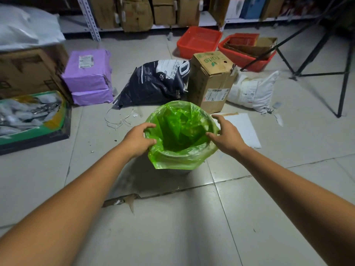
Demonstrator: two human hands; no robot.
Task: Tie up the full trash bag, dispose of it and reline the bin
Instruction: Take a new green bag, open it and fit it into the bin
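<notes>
A small bin (173, 171) stands on the tiled floor in the middle of the view, lined with a bright green plastic bag (178, 131) whose edge is folded over the rim. Inside the bag only crumpled green plastic shows. My left hand (138, 139) rests on the left side of the rim, fingers curled over the folded bag edge. My right hand (226, 135) hovers at the right side of the rim, fingers spread, thumb touching the bag's inner edge.
Behind the bin lie a dark printed sack (155, 81), a cardboard box (211, 79) and a white sack (251, 91). Purple parcels (88, 77) sit to the left, red baskets (199, 40) at the back, a black stand (343, 73) to the right.
</notes>
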